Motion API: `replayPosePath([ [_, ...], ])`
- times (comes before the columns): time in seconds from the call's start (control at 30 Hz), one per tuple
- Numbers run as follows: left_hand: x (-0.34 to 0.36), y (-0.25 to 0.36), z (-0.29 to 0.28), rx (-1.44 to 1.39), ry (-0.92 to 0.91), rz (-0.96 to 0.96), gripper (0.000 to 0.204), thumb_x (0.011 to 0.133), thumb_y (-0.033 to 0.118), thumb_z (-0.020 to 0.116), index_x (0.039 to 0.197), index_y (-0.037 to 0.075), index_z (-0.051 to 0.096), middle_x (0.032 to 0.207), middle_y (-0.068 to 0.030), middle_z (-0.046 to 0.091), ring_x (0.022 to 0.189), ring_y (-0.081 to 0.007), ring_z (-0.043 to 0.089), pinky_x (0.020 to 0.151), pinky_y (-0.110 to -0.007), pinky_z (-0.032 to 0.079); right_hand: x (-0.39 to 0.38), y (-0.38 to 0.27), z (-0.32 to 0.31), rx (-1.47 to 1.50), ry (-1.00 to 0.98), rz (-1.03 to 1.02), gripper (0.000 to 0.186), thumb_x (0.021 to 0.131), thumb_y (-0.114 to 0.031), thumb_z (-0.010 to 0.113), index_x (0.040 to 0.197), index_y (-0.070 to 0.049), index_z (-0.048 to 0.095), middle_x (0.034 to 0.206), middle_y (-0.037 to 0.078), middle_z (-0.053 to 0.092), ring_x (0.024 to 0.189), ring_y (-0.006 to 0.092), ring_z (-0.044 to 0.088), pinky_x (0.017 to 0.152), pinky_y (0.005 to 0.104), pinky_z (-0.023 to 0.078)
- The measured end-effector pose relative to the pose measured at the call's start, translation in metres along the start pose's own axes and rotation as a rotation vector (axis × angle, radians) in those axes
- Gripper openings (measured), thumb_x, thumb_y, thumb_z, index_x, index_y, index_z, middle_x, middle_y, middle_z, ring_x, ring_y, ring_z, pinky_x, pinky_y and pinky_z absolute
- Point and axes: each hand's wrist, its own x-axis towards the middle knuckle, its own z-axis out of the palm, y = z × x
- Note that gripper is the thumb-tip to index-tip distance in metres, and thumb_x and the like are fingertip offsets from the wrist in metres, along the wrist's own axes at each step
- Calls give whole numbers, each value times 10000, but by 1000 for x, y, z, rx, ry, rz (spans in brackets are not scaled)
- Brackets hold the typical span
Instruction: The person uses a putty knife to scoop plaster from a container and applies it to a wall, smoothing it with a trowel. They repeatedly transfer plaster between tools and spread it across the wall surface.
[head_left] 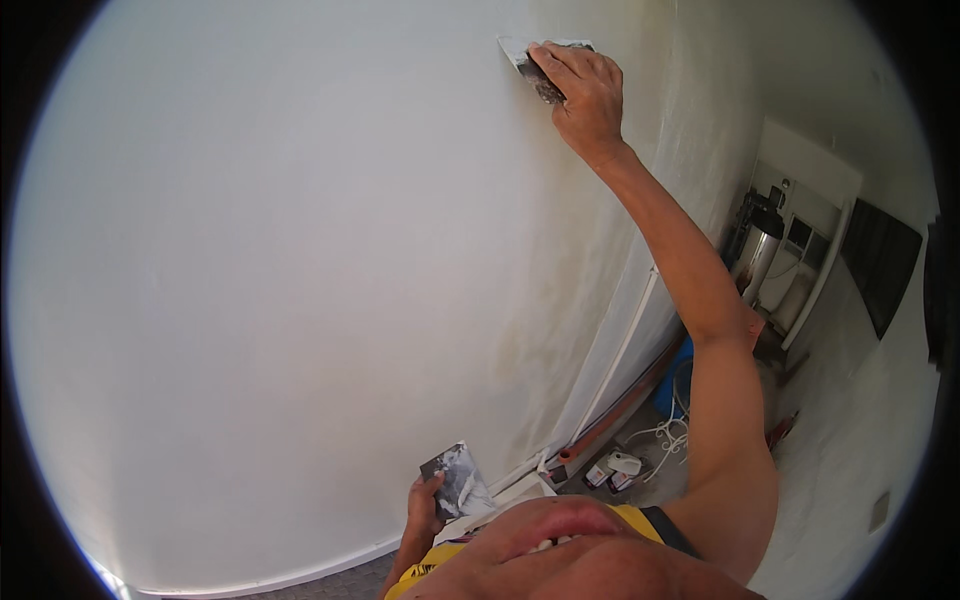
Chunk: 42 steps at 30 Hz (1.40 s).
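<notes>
High on the pale wall [300,250], my right hand [590,95] is closed around a putty knife [518,52] with a dark, smeared handle and a wide blade. Its blade meets the wall surface, or lies very close to it. Low down at the left, my left hand [424,508] grips a flat, dark scraper plate [462,482] smeared with white putty. The thumb rests on the plate's face, and the other fingers are mostly hidden behind it. Patchy beige areas show on the wall below my right hand.
A thin white pipe [622,345] runs along the wall at the right. Beyond it lie an orange-brown pipe [610,415], white curled metalwork [668,436], small containers [612,468] and a blue barrel-like object [668,385]. Farther off stands a shiny metal cylinder [757,255].
</notes>
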Motion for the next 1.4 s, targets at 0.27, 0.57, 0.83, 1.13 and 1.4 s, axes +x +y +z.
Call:
replayPosePath([
  [0.27,4,-5,-10,62,-36,-10,242,994,119,584,1205,3,613,1056,-109,719,888,-235,727,814,-394,606,80,55,-46,68,34,-32,448,877,9,587,1269,-164,719,1264,36,708,1159,276,637,1038,467,447],
  [0.57,16,-4,-19,26,-64,-93,253,1006,113,568,1230,2,606,1064,-108,717,895,-246,734,793,-419,628,55,25,5,-32,-12,-123,440,889,-6,604,1275,-184,720,1246,30,714,1136,273,657,1023,487,437],
  [0.83,14,5,-15,124,-47,-91,222,1007,107,565,1195,1,616,1050,-114,722,880,-250,736,795,-421,625,-91,-26,-47,42,-241,3,630,772,145,639,1278,-216,739,1245,-10,715,1163,231,635,1071,464,433],
  [1.13,19,-6,-22,132,-15,-82,225,1005,104,565,1200,5,619,1047,-110,724,883,-245,735,806,-407,616,165,102,11,18,138,-171,311,971,-62,544,1205,-90,747,1204,92,758,1118,306,698,941,458,511],
  [1.4,24,-10,-28,-25,-70,-200,242,1005,108,555,1221,9,606,1076,-110,717,900,-250,735,814,-415,617,55,53,27,-104,4,-10,728,784,128,596,1369,-297,673,1302,-45,693,1228,219,608,1137,471,357],
])
